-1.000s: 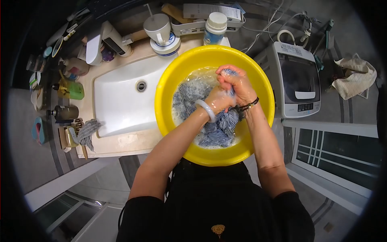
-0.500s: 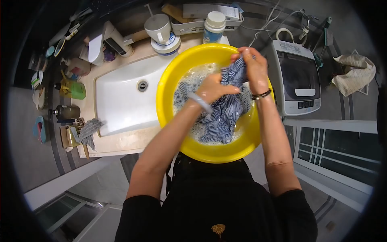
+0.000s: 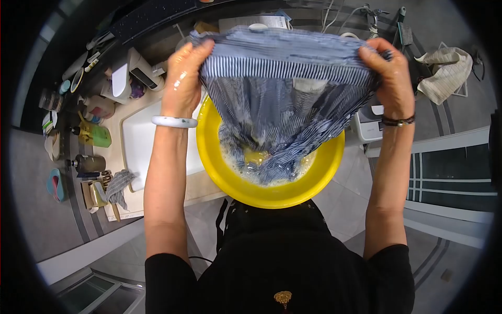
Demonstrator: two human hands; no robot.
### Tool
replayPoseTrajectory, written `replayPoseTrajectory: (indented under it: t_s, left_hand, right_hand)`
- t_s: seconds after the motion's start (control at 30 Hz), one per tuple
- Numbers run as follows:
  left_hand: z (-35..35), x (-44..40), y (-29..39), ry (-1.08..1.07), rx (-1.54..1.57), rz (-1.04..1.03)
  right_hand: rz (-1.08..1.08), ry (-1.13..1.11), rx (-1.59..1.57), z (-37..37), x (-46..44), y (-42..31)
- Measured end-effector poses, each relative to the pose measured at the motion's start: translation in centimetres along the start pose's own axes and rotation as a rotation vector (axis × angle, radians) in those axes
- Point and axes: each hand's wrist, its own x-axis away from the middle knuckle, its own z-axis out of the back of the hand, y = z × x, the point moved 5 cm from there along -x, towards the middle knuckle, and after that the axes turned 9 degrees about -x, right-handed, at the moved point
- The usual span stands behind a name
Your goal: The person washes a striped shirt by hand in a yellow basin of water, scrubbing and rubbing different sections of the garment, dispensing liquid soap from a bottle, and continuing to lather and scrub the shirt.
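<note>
A blue and white striped garment point(image 3: 287, 68) is stretched wide above the yellow basin point(image 3: 272, 200), its lower part hanging down into sudsy water. My left hand point(image 3: 185, 76), with a pale bangle at the wrist, grips the garment's upper left corner. The upper right corner is pinched in my right hand point(image 3: 389, 73), which has dark bead bracelets at its wrist. Both hands are wet and raised beyond the basin's far rim. The cloth hides most of that rim.
Left of the basin is a white sink point(image 3: 141, 141). Bottles, among them a green one point(image 3: 97, 135), and a grey cloth point(image 3: 120, 187) line its counter. A washing machine point(image 3: 368, 128) stands at right, partly hidden; a beige cloth point(image 3: 444, 73) hangs beyond it.
My hands have moved apart and up, away from the basin. The garment, earlier bunched in the water, is now lifted and spread between them. My left hand has closed on its edge.
</note>
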Motion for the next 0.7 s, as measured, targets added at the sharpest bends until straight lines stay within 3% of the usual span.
replayPoseTrajectory:
  t_s: [0.1, 0.17, 0.27, 0.3, 0.33, 0.4, 0.5, 0.53, 0.57, 0.6, 0.67, 0.7]
  left_hand:
    - [-0.9, 0.3, 3.9, 0.01, 0.087, -0.191]
    - [-1.0, 1.0, 4.3, 0.013, 0.097, -0.232]
    - [0.3, 2.3, -0.2, -0.07, -0.258, -0.025]
    - [1.5, 3.0, -2.9, -0.08, -0.409, 0.136]
    - [1.9, 4.1, -5.1, -0.105, -0.375, 0.251]
    - [2.3, 5.5, -7.4, -0.135, -0.344, 0.317]
    - [0.9, 6.5, -7.4, -0.146, -0.264, 0.339]
    - [0.2, 6.6, -6.6, -0.142, -0.264, 0.341]
    - [-0.7, 6.8, -5.5, -0.161, -0.382, 0.293]
    - [-1.7, 7.2, -4.9, -0.182, -0.498, 0.245]
    - [-5.2, 9.0, -3.7, -0.277, -0.742, -0.146]
    - [-7.1, 10.5, -3.3, -0.298, -0.781, -0.336]
  right_hand:
    - [0.154, 0.02, -0.066, 0.6, 0.6, -3.3]
    - [0.188, 0.052, 0.062, 0.8, 1.7, -3.9]
    - [0.048, 0.028, 0.234, 1.4, 3.4, 1.0]
    - [0.035, -0.125, 0.363, 1.3, 4.1, 3.9]
    - [0.021, -0.277, 0.49, 1.1, 5.0, 7.1]
    - [-0.263, -0.367, 0.666, 0.3, 8.1, 12.7]
    - [-0.226, -0.432, 0.824, -2.8, 10.0, 12.6]
    - [-0.079, -0.404, 0.81, -4.0, 9.8, 10.9]
    - [0.067, -0.372, 0.793, -5.3, 9.7, 9.5]
    - [0.063, -0.372, 0.792, -6.7, 9.9, 9.5]
    - [0.306, -0.283, 0.735, -9.7, 10.5, 8.3]
    - [0.231, -0.266, 0.669, -10.6, 10.8, 8.9]
